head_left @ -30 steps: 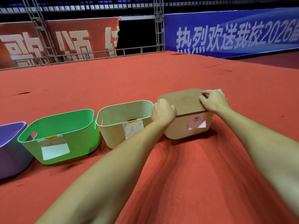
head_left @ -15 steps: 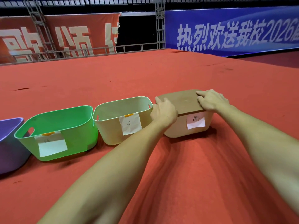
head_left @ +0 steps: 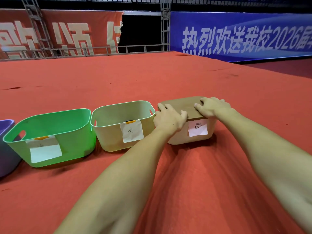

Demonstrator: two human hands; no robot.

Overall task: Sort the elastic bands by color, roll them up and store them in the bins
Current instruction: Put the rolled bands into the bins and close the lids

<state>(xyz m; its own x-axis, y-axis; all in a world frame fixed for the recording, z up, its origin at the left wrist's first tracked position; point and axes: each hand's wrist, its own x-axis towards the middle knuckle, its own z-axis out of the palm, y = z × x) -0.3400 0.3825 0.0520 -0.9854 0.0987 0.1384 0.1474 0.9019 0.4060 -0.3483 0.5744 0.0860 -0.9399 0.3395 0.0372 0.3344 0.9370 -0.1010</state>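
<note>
A row of bins stands on the red carpet. At the right is a beige bin [head_left: 180, 137] with a pink label, covered by a brown lid [head_left: 184, 103]. My left hand [head_left: 168, 119] lies flat on the lid's near left corner, fingers stretched over it. My right hand [head_left: 213, 107] presses on the lid's right side with fingers spread. To the left stands an open cream bin [head_left: 109, 132] with a white label and something dark inside. A green bin [head_left: 50, 146] follows it. No elastic bands are plainly visible.
A purple bin [head_left: 6, 149] is cut off at the left edge. The red carpet [head_left: 152, 78] stretches far behind the bins and bulges into folds between my forearms. Metal railings and banners stand at the back.
Both hands went from curled around the lid's edges to lying flatter on top of it. The view has shifted slightly, so the bins sit a little further left.
</note>
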